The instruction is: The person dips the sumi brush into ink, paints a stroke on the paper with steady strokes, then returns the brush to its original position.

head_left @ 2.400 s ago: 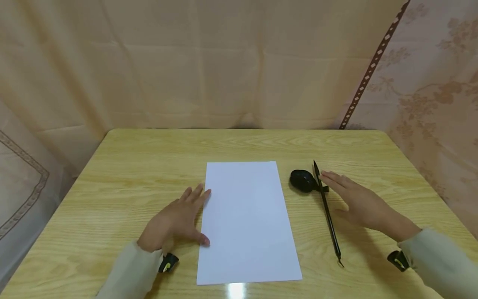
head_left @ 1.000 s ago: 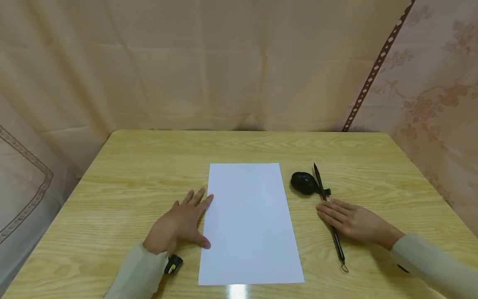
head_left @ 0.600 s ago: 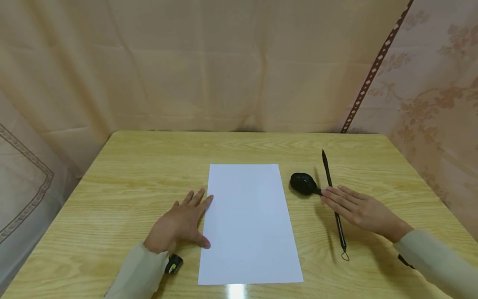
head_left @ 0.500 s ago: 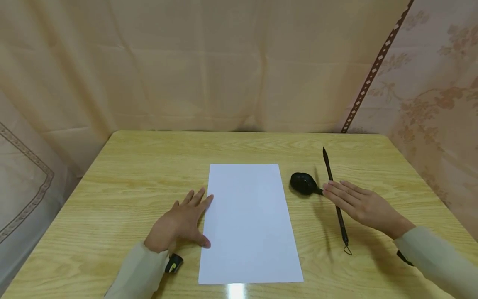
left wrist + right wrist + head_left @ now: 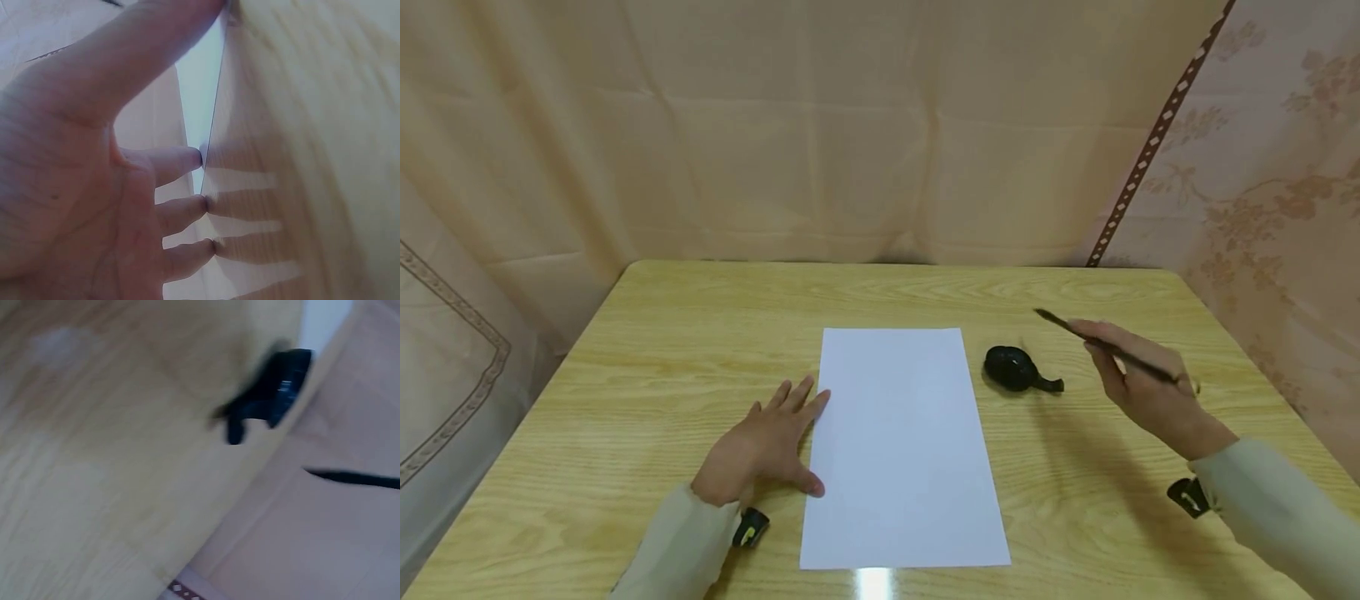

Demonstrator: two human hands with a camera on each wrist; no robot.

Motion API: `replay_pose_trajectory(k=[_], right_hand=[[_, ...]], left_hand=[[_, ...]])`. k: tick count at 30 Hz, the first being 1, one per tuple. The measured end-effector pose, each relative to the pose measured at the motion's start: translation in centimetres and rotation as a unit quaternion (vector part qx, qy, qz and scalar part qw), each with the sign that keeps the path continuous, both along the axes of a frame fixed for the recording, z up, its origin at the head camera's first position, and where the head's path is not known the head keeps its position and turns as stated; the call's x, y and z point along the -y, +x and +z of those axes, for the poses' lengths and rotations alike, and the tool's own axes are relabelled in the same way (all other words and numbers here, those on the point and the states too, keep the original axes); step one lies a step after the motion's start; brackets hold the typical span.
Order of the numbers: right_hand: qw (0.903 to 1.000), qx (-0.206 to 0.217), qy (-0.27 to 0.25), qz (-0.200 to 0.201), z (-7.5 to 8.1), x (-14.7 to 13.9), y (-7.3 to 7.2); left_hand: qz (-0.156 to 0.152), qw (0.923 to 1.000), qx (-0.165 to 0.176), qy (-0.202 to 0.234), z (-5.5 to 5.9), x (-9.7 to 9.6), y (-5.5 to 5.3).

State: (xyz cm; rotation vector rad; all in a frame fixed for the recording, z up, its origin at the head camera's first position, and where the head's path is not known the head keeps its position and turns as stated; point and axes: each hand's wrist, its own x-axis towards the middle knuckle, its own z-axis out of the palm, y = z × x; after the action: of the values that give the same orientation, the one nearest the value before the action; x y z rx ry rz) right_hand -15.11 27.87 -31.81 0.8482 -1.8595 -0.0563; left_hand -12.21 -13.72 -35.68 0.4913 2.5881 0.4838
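Note:
A sheet of white paper (image 5: 895,450) lies on the wooden table. My left hand (image 5: 756,454), fingers spread, rests at its left edge, thumb and index fingertip just over the border. The left wrist view shows that hand's fingertips (image 5: 190,203) touching down along the paper's edge. Above the table on the right, my right hand (image 5: 1153,400) pinches a dark writing brush (image 5: 1052,318), its bristle tip pointing left and away. Its tail loop shows behind the hand. In the right wrist view only the brush's front part (image 5: 356,478) appears; the hand is out of that frame.
A glossy black gourd-shaped rest (image 5: 1011,369) with a short stem stands right of the paper, left of my right hand. Beige curtains (image 5: 865,150) hang behind the table's far edge (image 5: 775,263). A floral cloth (image 5: 1277,192) covers the right side.
My right hand has lifted the brush off the black rest and turned it from pointing away to pointing left, now in a pinch grip. My left hand has stayed at the paper.

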Motion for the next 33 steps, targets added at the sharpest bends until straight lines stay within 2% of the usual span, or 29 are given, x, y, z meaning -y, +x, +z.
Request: replay_pose_trajectory(k=[1,2,3,4,8,19,21,27,30,33], right_hand=[[0.9997,0.017,-0.017,-0.010,0.2,0.0,-0.1],[0.9925,0.082,-0.077,0.049,0.4,0.1,-0.2],[0.9778,0.132,-0.133,0.094,0.7,0.2,-0.2],[0.9755,0.145,-0.145,0.080,0.9,0.2,-0.3],[0.9665,0.182,-0.169,0.063,1.6,0.5,-0.5],[0.9466,0.270,-0.172,0.040,1.6,1.6,-2.0],[0.9399,0.286,-0.182,0.041,1.5,1.8,-2.4],[0.9108,0.337,-0.228,0.070,0.8,2.6,-3.3],[0.9055,0.344,-0.239,0.070,0.3,2.9,-3.6],[0.8961,0.352,-0.263,0.067,0.0,3.3,-3.9]], left_hand=[[0.000,1.0000,0.000,0.001,0.0,0.0,0.0],[0.000,1.0000,-0.001,0.001,0.0,0.0,0.0],[-0.001,1.0000,-0.001,0.000,0.0,0.0,0.0],[-0.001,1.0000,-0.001,-0.001,0.0,0.0,0.0],[-0.002,1.0000,0.001,-0.009,0.1,-0.1,-0.1],[0.000,1.0000,0.003,-0.009,0.0,-0.1,0.0],[0.001,1.0000,0.004,-0.008,0.0,-0.1,0.0],[0.001,0.9999,0.005,-0.009,0.0,-0.1,0.0],[0.001,1.0000,0.005,-0.008,0.0,-0.1,0.1],[-0.001,0.9999,0.002,-0.010,0.0,0.0,0.0]])
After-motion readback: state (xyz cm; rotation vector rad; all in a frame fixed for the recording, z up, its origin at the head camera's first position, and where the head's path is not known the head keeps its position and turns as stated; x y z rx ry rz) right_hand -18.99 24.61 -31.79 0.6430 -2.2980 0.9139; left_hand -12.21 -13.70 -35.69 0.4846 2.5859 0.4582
